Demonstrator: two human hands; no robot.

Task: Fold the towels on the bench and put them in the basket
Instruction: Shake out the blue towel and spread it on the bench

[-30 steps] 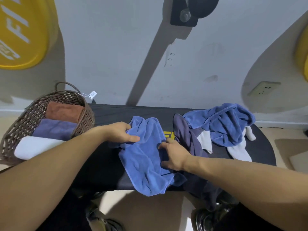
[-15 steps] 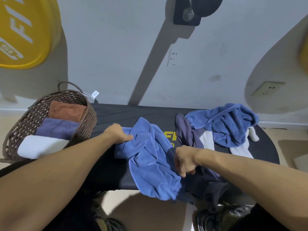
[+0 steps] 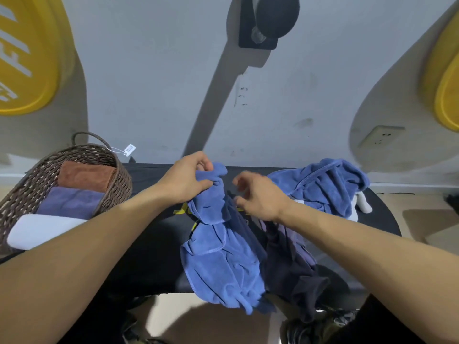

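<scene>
Hanging off the near edge of the black tabletop (image 3: 154, 256): a crumpled blue soft towel (image 3: 223, 264), top corner pinched in left hand (image 3: 185, 181). Right hand (image 3: 258, 194) loosely curled, holding nothing. Farther back: three folded towels already in brown woven basket (image 3: 119, 175); another blue towel heap (image 3: 325, 187) left to fold.

Yellow discs (image 3: 27, 60) on grey wall (image 3: 149, 70), a socket (image 3: 380, 136), perhaps shoes (image 3: 310, 328) below.

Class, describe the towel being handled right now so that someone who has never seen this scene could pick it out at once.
Start at the black bench with the wicker basket at its left end. At mid-bench, the blue towel hangs bunched from the left hand, trailing over the front edge. Unlike the blue heap further right, it is gripped and lifted.
</scene>
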